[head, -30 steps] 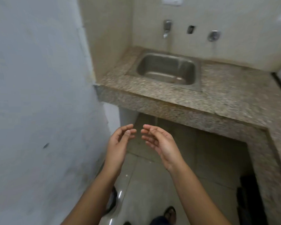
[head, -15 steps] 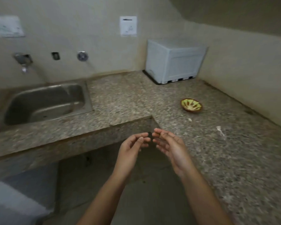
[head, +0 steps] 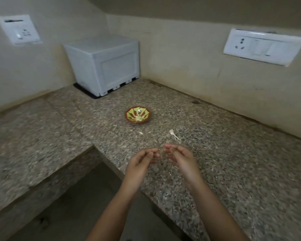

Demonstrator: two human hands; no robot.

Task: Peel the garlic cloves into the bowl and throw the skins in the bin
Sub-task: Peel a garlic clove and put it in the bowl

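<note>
A small brown bowl (head: 138, 114) with a green and yellow pattern stands on the speckled granite counter (head: 215, 162); pale peeled garlic lies inside it. A garlic clove (head: 140, 133) lies on the counter just in front of the bowl, and a scrap of white garlic skin (head: 173, 134) lies to its right. My left hand (head: 141, 164) and my right hand (head: 180, 158) hover side by side over the counter's front edge, fingers loosely curled, fingertips nearly meeting. Neither hand holds anything that I can make out. No bin is in view.
A white box-shaped appliance (head: 102, 65) stands in the back corner of the L-shaped counter. A switch-and-socket plate (head: 262, 46) is on the right wall, another socket plate (head: 19, 29) on the left wall. Dark floor (head: 87, 202) lies below the counter's inner corner.
The view has swung right from the sink to the counter corner with the bowl. Both hands stay together in front of me, now over the counter edge, fingers more curled.
</note>
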